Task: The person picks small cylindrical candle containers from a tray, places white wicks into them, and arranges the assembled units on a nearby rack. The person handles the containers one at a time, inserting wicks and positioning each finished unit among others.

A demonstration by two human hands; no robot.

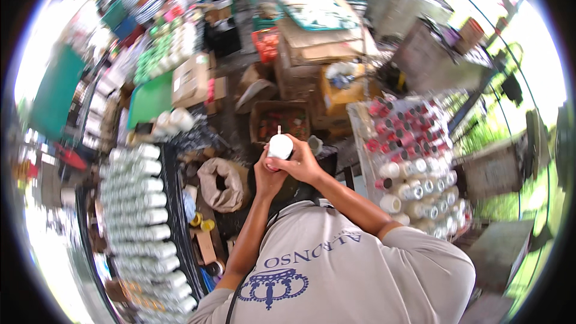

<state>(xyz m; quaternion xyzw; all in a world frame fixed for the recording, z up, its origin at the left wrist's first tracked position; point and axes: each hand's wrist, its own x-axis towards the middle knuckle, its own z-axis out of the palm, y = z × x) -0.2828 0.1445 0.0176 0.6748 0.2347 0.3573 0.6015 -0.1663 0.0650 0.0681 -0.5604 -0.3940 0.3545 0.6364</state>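
Note:
In front of my chest I hold a white candle (281, 145), a short cylinder with a thin pale wick-like tip. A bit of red shows at its lower end, between my fingers. My left hand (267, 175) is closed around its left and lower side. My right hand (304, 165) grips it from the right, with the thumb laid across its front. The candle's underside is hidden by my fingers. Just beyond my hands stands an open cardboard box (280, 109) with colourful contents, too blurred to make out.
Rows of white cylinders (138, 201) fill a table at my left. On the right, a table bears red cylinders (399, 126) and white ones (414, 189). An open paper sack (221, 185) stands left of my arms. Cardboard (318, 36) is stacked ahead. A person (142, 0) is at far left.

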